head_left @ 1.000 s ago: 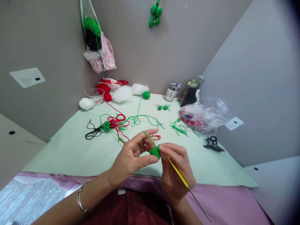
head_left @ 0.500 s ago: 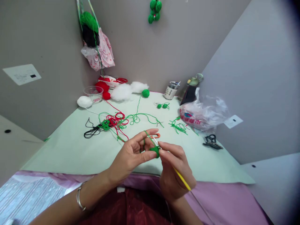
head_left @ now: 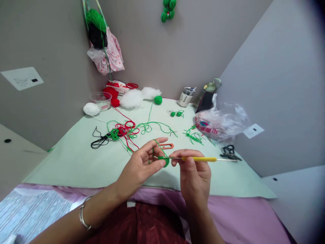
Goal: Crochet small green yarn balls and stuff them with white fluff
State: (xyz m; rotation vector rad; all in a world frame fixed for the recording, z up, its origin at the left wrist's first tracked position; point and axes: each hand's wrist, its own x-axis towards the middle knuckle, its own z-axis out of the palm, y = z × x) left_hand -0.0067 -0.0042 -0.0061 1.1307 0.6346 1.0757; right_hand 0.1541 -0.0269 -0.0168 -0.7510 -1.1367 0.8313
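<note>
Pinching green crochet [head_left: 166, 162], apparently to steady it, left hand [head_left: 140, 166] meets right hand [head_left: 195, 178] gripping yellow hook [head_left: 207, 159] at three o'clock.

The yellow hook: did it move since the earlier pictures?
Yes. The yellow hook swung up, nearly level: in view, its back end, earlier well below the black hair clip, now overlaps it.
</note>
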